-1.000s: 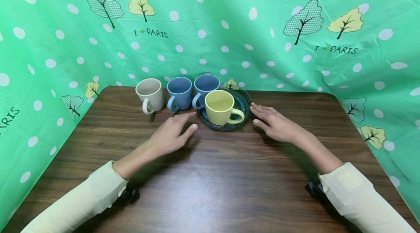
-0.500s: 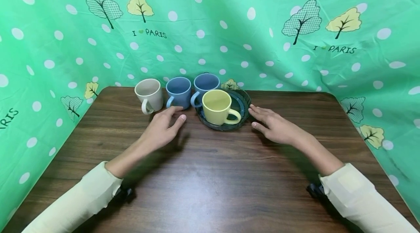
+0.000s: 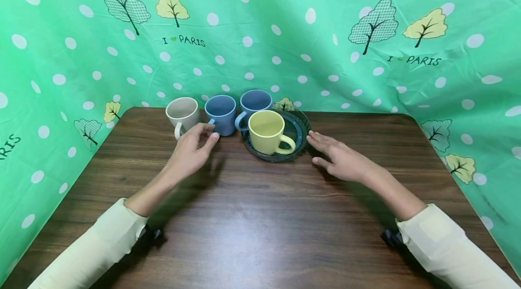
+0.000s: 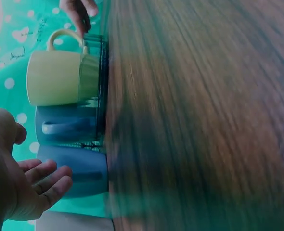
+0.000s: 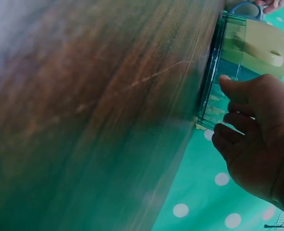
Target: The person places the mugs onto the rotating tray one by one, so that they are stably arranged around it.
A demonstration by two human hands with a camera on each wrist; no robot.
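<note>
My left hand [image 3: 188, 152] is beside the left blue mug [image 3: 225, 119], thumb and fingertips around the place of its handle. In the left wrist view, my left hand [image 4: 17, 178] shows thumb and fingers apart, gripping nothing. A second blue mug [image 3: 249, 109] stands to the right, partly behind a yellow mug [image 3: 264, 134]. That yellow mug is upright in a clear dark-tinted glass dish [image 3: 296, 127]. At the dish's right side lies my right hand [image 3: 343, 158], fingers extended by the rim; whether they touch it I cannot tell.
An off-white mug [image 3: 183, 110] stands left of the blue mugs, its handle partly behind my left hand. All the mugs sit near the back edge of a dark wooden table [image 3: 260, 216]. A green polka-dot cloth [image 3: 277, 31] hangs behind.
My left hand has moved left from the glass dish to the left blue mug's handle. The right hand has stayed beside the dish. The yellow mug remains in the dish.
</note>
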